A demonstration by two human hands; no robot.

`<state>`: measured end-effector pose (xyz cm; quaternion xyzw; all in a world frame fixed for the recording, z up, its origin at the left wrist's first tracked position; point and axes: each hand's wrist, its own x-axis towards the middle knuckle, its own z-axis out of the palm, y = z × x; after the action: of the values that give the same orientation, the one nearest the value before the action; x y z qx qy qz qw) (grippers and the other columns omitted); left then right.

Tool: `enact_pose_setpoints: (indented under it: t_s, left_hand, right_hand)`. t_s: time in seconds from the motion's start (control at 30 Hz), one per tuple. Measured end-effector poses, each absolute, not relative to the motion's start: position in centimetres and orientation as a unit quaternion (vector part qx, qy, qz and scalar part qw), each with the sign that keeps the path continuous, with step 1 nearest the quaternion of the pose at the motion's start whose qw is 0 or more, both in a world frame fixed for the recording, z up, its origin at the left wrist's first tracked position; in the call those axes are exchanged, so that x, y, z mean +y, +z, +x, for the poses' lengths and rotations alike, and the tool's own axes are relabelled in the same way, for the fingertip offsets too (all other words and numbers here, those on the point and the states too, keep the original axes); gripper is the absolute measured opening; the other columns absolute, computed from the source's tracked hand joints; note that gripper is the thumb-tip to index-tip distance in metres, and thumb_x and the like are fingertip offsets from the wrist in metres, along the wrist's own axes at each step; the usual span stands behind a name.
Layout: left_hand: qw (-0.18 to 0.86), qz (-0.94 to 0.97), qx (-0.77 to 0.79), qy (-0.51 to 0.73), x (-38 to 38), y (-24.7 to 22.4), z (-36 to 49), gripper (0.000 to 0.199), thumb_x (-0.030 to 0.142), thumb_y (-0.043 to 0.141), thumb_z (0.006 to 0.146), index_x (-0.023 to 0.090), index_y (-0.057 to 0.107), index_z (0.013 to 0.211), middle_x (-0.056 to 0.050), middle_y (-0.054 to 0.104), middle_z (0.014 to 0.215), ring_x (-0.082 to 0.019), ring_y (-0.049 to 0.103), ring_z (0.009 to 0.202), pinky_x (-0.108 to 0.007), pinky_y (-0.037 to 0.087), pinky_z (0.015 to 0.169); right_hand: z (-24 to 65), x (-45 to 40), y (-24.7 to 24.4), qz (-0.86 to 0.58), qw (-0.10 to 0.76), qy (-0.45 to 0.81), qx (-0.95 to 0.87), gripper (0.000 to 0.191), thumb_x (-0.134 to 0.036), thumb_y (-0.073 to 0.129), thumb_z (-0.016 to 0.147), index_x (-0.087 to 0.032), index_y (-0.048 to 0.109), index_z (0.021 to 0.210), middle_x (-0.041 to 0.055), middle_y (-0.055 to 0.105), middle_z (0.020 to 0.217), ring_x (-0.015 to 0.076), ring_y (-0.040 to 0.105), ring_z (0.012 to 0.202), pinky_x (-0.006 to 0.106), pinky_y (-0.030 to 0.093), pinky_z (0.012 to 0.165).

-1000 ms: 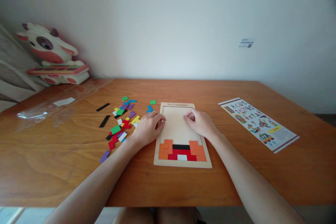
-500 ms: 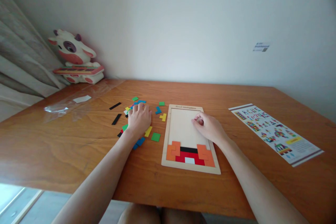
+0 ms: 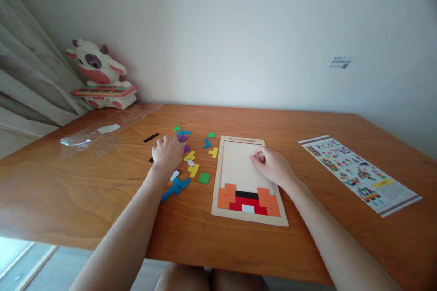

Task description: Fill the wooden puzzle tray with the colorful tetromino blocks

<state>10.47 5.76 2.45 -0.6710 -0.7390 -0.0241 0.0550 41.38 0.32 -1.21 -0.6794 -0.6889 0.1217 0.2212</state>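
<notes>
A wooden frame board (image 3: 215, 182) lies on the table, with orange pieces (image 3: 227, 195), a black strip (image 3: 247, 195), red pieces (image 3: 239, 204) and a white piece (image 3: 248, 209) at its near end. Over the board's right side rests my right hand (image 3: 271, 163), fingers curled together; anything between them is too small to make out. My left hand (image 3: 168, 154) is over the left part of the loose pieces, fingers spread. Beside it lie purple (image 3: 187, 148), yellow (image 3: 193, 171), blue (image 3: 180, 183) and green (image 3: 204, 178) pieces.
A printed pattern sheet (image 3: 362, 173) lies on the right. Clear plastic wrapping (image 3: 82, 141) spreads over the left of the table, in front of a cow-shaped toy keyboard (image 3: 102, 75). One black strip (image 3: 151, 137) lies behind my left hand.
My left hand has moved left across the pile, its fingers now spread. Purple, yellow and white pieces it covered now show. My right hand stays in place.
</notes>
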Motion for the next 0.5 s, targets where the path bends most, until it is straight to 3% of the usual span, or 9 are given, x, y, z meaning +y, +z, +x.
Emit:
enact_pose_setpoints:
  t_s: [0.1,0.23,0.4,0.5]
  left_hand:
    - [0.051,-0.696,-0.716,-0.016,5.6,3.0,10.6,0.043,0.048,0.045,0.092,0.015,0.064,0.111,-0.021,0.063,0.117,-0.038,0.061,0.109,-0.045,0.053,0.081]
    - [0.046,-0.719,-0.694,0.008,6.1,3.0,9.9,0.031,0.039,0.046,0.092,0.016,0.065,0.103,-0.017,0.069,0.106,-0.034,0.067,0.097,-0.041,0.052,0.078]
    - [0.048,-0.738,-0.673,-0.015,6.8,2.5,8.8,0.027,0.029,0.042,0.092,0.021,0.067,0.097,-0.012,0.072,0.101,-0.030,0.067,0.098,-0.036,0.050,0.080]
    - [0.026,-0.729,-0.682,-0.049,6.9,2.3,8.5,0.032,0.028,0.038,0.092,0.024,0.068,0.103,-0.010,0.073,0.101,-0.030,0.067,0.099,-0.037,0.049,0.082]
  right_hand:
    - [41.4,0.4,-1.3,-0.678,0.220,0.120,-0.691,0.017,-0.038,0.053,0.087,-0.022,0.059,0.089,0.0009,0.065,0.072,0.0173,0.057,0.066,0.028,0.034,0.060]
    - [41.4,0.4,-1.3,-0.678,0.219,0.122,-0.691,0.018,-0.039,0.053,0.087,-0.022,0.059,0.089,0.0015,0.065,0.073,0.0174,0.056,0.065,0.028,0.033,0.059]
    - [41.4,0.3,-1.1,-0.681,0.213,0.122,-0.690,0.018,-0.039,0.052,0.087,-0.022,0.059,0.089,0.0020,0.066,0.075,0.0172,0.056,0.064,0.028,0.032,0.059]
    - [41.4,0.4,-1.1,-0.678,0.215,0.123,-0.692,0.019,-0.039,0.053,0.087,-0.022,0.060,0.090,0.0017,0.066,0.074,0.0169,0.056,0.065,0.028,0.033,0.060]
